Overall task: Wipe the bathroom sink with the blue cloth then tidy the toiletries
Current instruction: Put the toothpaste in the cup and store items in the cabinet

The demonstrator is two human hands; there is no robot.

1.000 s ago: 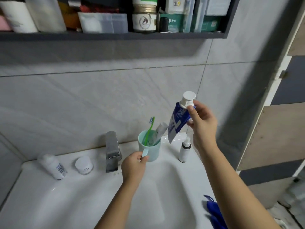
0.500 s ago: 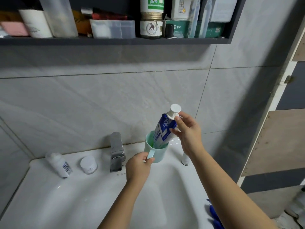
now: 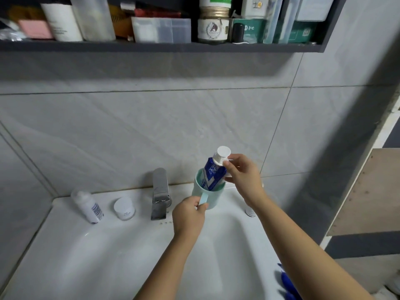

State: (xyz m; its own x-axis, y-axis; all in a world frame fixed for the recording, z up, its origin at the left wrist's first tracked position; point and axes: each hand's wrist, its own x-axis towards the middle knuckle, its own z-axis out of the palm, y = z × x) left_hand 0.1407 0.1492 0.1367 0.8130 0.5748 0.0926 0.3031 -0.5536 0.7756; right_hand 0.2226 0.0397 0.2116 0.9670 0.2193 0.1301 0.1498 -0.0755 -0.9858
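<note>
I had the left hand (image 3: 189, 215) at the back rim of the white sink (image 3: 108, 256), its fingers clamped on the pale blue handle of the green cup (image 3: 214, 198). The cup stood upright just right of the chrome tap (image 3: 160, 191). The right hand (image 3: 242, 178) was above and beside the cup, thumb and fingers pinched on the neck of the blue toothpaste tube (image 3: 213, 176) just under its white cap (image 3: 223, 155). The tube sat cap up with its lower end inside the cup, leaning slightly toward the wall.

Left of the tap, a small white jar (image 3: 124, 208) stood on the sink ledge, and further left a white bottle (image 3: 88, 207) stood tilted near the corner. The base of another small bottle (image 3: 250, 212) showed just behind the right forearm. The blue cloth (image 3: 287, 284) lay at the near right edge of the sink, partly hidden by that arm. Overhead, a dark shelf (image 3: 151, 47) carried packed bottles, boxes and a jar with a horse label (image 3: 213, 27).
</note>
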